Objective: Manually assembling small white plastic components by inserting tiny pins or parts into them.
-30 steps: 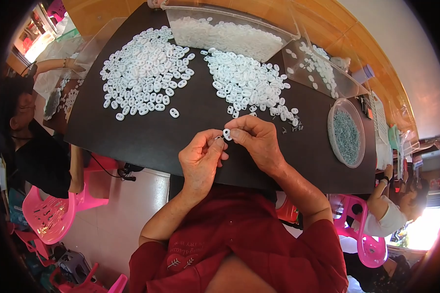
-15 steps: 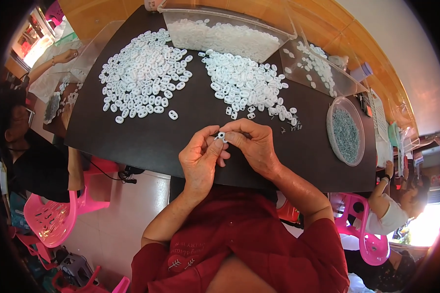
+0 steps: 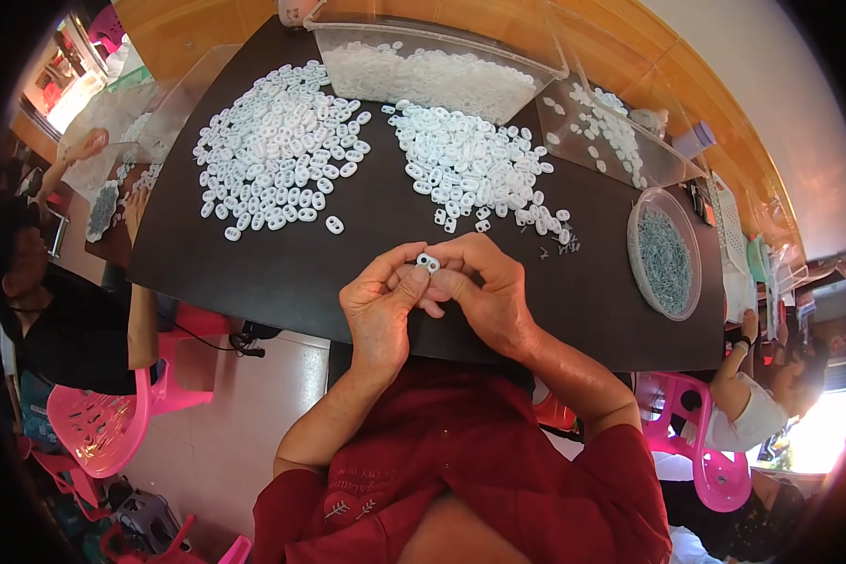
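Observation:
Between my fingertips, above the near part of the dark table (image 3: 282,273), is a small white oval plastic piece (image 3: 429,262) with two dark round holes. My left hand (image 3: 382,299) pinches it from the left with thumb and forefinger. From the other side my right hand (image 3: 484,287) closes on the same piece, its fingers curled. Beyond my hands lie two heaps of white oval two-holed pieces, a left heap (image 3: 277,141) and a right heap (image 3: 465,155). Several small grey screws (image 3: 564,246) lie by the right heap's near edge.
A clear bin (image 3: 555,70) full of white pieces stands at the back, with another clear box (image 3: 667,164) tipped beside it. The round tub (image 3: 635,254) at right holds many screws. People sit on both sides; a pink chair (image 3: 99,423) is at left.
The white piece has turned between my fingers, and both its holes now face up. My right fingers have shifted slightly. At far left, another person's hand has moved.

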The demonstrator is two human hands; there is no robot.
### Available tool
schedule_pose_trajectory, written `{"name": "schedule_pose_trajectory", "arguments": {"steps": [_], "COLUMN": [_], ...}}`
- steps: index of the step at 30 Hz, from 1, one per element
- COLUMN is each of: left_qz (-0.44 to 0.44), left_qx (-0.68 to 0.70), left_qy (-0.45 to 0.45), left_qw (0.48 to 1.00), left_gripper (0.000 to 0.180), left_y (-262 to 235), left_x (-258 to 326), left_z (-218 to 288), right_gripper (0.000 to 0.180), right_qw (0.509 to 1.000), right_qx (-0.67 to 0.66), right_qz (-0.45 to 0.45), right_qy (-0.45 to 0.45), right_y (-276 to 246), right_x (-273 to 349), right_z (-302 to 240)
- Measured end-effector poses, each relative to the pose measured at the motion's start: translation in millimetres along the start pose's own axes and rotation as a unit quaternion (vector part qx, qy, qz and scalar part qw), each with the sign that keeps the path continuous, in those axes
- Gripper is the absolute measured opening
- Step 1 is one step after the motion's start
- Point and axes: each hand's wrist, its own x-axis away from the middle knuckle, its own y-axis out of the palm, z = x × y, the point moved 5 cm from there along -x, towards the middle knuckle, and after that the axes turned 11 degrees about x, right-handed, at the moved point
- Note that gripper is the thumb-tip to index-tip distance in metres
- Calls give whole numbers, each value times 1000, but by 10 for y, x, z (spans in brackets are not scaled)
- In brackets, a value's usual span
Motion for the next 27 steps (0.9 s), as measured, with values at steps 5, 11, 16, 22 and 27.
{"name": "schedule_pose_trajectory", "arguments": {"steps": [5, 11, 16, 22, 27], "left_qz": [38, 47, 21, 8, -20], "left_qx": [21, 65, 31, -8, -20], "left_qy": [-5, -18, -5, 28, 74], "left_qw": [999, 997, 999, 1000, 997], "left_gripper": [20, 19, 19, 18, 21], "left_y": [6, 59, -4, -14, 31], "left_x": [7, 50, 36, 43, 101], "left_z": [25, 24, 1, 61, 122], "right_gripper": [38, 39, 33, 31, 30], "right_qw": [969, 944, 959, 966, 971], "right_qx": [188, 240, 205, 177, 158], "right_qz": [49, 106, 102, 94, 88], "right_qy": [-150, -198, -168, -164, -154], "right_y": [8, -4, -36, -35, -20], "right_x": [22, 57, 51, 50, 74], "right_z": [-190, -204, -222, -255, -273]}}
